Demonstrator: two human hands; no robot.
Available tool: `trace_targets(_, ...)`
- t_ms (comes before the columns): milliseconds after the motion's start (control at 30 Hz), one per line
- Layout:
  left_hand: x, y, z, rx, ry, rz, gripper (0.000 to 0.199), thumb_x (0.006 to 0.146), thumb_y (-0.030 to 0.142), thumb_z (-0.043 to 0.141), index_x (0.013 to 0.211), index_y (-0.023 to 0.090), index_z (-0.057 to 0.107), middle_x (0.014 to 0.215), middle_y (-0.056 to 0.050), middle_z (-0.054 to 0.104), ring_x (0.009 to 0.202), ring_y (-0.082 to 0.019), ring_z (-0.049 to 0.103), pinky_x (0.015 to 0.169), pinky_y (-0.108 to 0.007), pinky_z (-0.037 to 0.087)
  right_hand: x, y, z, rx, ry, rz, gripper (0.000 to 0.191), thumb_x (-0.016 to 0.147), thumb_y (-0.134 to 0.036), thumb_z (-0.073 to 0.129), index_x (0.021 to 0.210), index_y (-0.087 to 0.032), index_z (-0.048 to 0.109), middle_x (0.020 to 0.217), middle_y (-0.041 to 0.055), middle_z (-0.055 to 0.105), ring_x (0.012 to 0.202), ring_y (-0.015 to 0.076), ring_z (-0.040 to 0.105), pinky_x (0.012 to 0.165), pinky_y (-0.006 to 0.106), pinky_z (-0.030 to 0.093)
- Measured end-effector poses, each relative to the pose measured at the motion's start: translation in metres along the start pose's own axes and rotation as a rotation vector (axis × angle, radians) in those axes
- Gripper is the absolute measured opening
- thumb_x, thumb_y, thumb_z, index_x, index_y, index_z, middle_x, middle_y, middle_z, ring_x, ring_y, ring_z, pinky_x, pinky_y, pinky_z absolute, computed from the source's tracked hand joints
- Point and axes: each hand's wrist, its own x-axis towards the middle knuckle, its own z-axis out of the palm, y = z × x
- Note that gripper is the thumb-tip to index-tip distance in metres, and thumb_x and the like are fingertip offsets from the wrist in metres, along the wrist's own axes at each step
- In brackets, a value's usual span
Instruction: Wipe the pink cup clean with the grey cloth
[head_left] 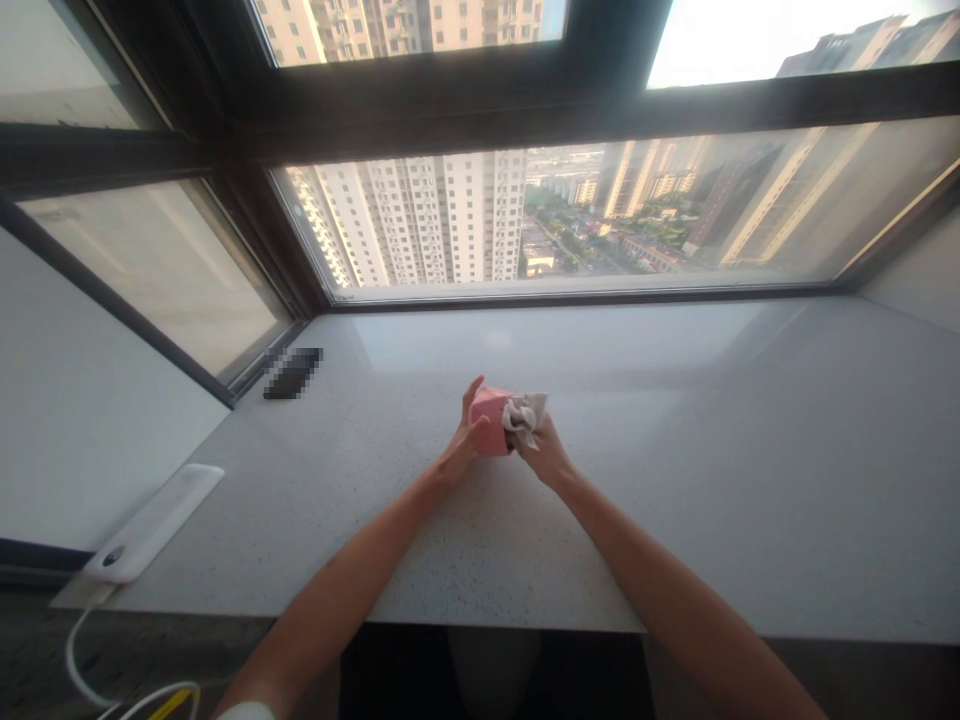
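Left hand (463,443) grips pink box (489,420); right hand (544,453) clenches crumpled grey cloth (523,418) against box's side, above speckled stone counter (705,520).

The left hand (465,445) is holding a pink box (489,420), and the right hand (544,455) is pressing a crumpled gray cloth (524,417) against its side. A blurred dark phone (293,373) is lying on the stone bench (675,520) by the window (570,215), and a long white device (154,522) is sitting near the bench's left edge.
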Motion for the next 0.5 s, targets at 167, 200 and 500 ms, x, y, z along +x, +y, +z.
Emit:
trace_targets(167,-0.005,0.004,0.005,0.140,-0.028,0.073,0.117,0.078,0.049,0.097,0.171,0.030,0.028,0.160,-0.015,0.058,0.142,-0.041,0.062,0.116,-0.052,0.052,0.002,0.000,0.006,0.205,0.137,0.213,0.044,0.074,-0.060,0.086,0.085,-0.026,0.060,0.069,-0.0043,0.060,0.060,0.0138,0.054,0.058,0.025,0.048)
trace_targets(200,-0.004,0.003,0.005,0.131,-0.006,0.082,0.113,0.080,0.049,0.096,0.170,0.030,0.031,0.160,-0.015,0.059,0.140,-0.040,0.063,0.115,-0.052,0.052,0.002,-0.001,0.004,0.158,0.116,0.160,0.042,0.075,-0.058,0.086,0.082,-0.026,0.060,0.071,-0.0032,0.062,0.062,0.0148,0.055,0.060,0.026,0.049)
trace_targets(500,0.004,-0.010,0.001,0.065,0.030,0.093,0.091,0.084,0.067,0.086,0.155,0.022,0.051,0.152,-0.015,0.065,0.143,-0.039,0.062,0.120,-0.050,0.050,-0.004,-0.004,0.000,-0.064,-0.030,-0.034,0.045,0.084,-0.060,0.080,0.069,-0.024,0.059,0.065,-0.0010,0.055,0.061,0.0150,0.046,0.057,0.027,0.042)
